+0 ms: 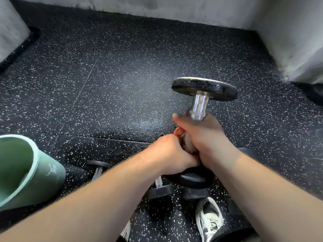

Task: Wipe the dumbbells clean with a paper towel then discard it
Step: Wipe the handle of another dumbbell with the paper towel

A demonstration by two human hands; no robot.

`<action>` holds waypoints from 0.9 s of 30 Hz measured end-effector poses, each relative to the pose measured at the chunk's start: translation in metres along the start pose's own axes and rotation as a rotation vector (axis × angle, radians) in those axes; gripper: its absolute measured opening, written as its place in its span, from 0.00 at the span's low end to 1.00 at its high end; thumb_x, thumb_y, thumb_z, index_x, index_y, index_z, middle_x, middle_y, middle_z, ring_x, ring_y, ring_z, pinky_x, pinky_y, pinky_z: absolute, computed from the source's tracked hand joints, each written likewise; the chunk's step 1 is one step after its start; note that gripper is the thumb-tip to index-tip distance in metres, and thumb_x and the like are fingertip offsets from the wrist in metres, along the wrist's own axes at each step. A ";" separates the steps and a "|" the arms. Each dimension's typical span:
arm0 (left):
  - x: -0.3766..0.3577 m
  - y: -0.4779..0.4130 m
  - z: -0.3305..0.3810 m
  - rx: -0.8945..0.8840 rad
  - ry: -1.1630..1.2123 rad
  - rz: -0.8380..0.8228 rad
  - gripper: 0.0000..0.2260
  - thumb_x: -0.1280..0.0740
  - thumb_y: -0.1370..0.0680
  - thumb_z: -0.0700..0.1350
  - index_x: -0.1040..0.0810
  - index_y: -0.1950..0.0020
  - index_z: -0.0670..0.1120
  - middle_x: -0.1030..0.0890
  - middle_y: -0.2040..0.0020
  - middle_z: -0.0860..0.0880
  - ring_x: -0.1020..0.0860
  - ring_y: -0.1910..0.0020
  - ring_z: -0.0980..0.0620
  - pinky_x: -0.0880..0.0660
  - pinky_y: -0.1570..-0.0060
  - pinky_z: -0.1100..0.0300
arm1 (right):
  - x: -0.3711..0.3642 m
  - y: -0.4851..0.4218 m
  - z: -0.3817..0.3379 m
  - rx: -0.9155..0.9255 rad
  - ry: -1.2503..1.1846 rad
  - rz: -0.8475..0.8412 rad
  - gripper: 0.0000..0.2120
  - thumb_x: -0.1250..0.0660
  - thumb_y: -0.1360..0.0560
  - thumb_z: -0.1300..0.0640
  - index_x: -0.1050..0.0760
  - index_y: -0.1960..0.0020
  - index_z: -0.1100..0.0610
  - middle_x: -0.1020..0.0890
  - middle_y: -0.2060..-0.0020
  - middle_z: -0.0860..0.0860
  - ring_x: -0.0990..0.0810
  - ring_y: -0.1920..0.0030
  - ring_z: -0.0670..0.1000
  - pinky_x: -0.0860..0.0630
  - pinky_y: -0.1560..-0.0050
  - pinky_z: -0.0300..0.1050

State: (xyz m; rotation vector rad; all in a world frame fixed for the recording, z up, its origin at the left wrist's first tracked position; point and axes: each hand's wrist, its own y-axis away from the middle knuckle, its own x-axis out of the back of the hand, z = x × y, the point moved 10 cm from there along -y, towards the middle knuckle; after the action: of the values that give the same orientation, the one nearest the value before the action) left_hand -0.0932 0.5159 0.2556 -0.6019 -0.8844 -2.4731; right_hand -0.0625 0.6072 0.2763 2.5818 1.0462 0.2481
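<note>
While my right hand (201, 135) curls tight round the handle of the upright dumbbell (204, 88) and my left hand (171, 152) fists what looks like the paper towel (187, 145) against it, a slipping grip could drop it onto my shoe (209, 217).

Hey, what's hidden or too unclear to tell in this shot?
All in the head view:
1. Towel: only a brownish wad shows, wrapped by the left hand and right hand.
2. Held dumbbell: the middle of its handle is covered by both hands.
3. Floor dumbbells: forearms cover them, so the count is unclear.
4. Bin: cut off by the left edge; contents unseen.
</note>
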 end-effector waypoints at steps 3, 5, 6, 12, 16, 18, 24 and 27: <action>-0.004 0.002 0.003 -0.028 0.027 -0.042 0.12 0.24 0.35 0.56 0.19 0.61 0.50 0.16 0.63 0.52 0.18 0.62 0.53 0.22 0.61 0.59 | -0.007 -0.002 -0.003 -0.014 -0.157 -0.090 0.13 0.29 0.24 0.65 0.31 0.59 0.55 0.28 0.79 0.50 0.27 0.76 0.51 0.30 0.68 0.46; -0.005 0.005 0.002 -0.017 0.005 -0.080 0.13 0.24 0.34 0.57 0.18 0.59 0.49 0.15 0.61 0.51 0.17 0.60 0.52 0.22 0.61 0.58 | -0.012 -0.001 -0.007 -0.008 -0.234 -0.169 0.13 0.31 0.24 0.67 0.32 0.60 0.56 0.30 0.79 0.50 0.30 0.77 0.49 0.31 0.68 0.45; -0.006 0.006 0.002 -0.016 -0.004 -0.104 0.13 0.24 0.34 0.57 0.17 0.58 0.49 0.15 0.61 0.51 0.16 0.59 0.52 0.21 0.59 0.58 | -0.015 -0.001 -0.010 -0.009 -0.276 -0.202 0.13 0.31 0.24 0.68 0.32 0.60 0.56 0.31 0.79 0.50 0.32 0.77 0.49 0.32 0.67 0.45; -0.010 0.008 0.004 -0.023 -0.018 -0.126 0.13 0.25 0.33 0.57 0.18 0.59 0.48 0.17 0.63 0.51 0.19 0.63 0.52 0.21 0.58 0.57 | -0.018 -0.001 -0.017 -0.028 -0.312 -0.235 0.12 0.33 0.23 0.68 0.32 0.61 0.57 0.32 0.78 0.49 0.36 0.79 0.47 0.35 0.67 0.45; -0.011 0.007 0.005 -0.026 -0.018 -0.062 0.13 0.25 0.33 0.58 0.21 0.62 0.50 0.18 0.63 0.54 0.19 0.62 0.53 0.26 0.65 0.62 | -0.005 -0.008 -0.013 -0.036 -0.177 -0.090 0.11 0.31 0.24 0.66 0.29 0.62 0.57 0.30 0.77 0.50 0.33 0.79 0.49 0.33 0.69 0.45; -0.012 0.008 0.008 -0.052 -0.050 -0.036 0.12 0.26 0.32 0.58 0.22 0.62 0.50 0.18 0.62 0.54 0.19 0.60 0.53 0.28 0.66 0.63 | 0.003 -0.008 -0.009 -0.051 -0.124 0.011 0.09 0.30 0.25 0.65 0.28 0.61 0.58 0.29 0.76 0.51 0.33 0.78 0.50 0.32 0.69 0.45; -0.005 0.006 0.013 -0.076 0.030 0.080 0.10 0.26 0.33 0.54 0.23 0.61 0.51 0.16 0.60 0.50 0.18 0.57 0.48 0.23 0.60 0.57 | 0.015 0.000 -0.005 -0.126 0.025 0.196 0.14 0.28 0.26 0.60 0.29 0.67 0.57 0.29 0.81 0.49 0.29 0.82 0.48 0.33 0.72 0.40; -0.005 0.003 0.010 -0.056 0.027 0.102 0.12 0.26 0.33 0.56 0.20 0.59 0.50 0.16 0.60 0.48 0.17 0.57 0.46 0.24 0.62 0.57 | 0.013 0.000 -0.004 -0.151 0.053 0.196 0.16 0.27 0.27 0.58 0.29 0.69 0.56 0.28 0.79 0.51 0.29 0.81 0.49 0.32 0.70 0.43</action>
State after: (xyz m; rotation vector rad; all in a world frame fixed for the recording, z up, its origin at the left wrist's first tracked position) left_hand -0.0852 0.5218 0.2620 -0.6159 -0.7583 -2.4153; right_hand -0.0543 0.6176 0.2803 2.5524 0.7588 0.4287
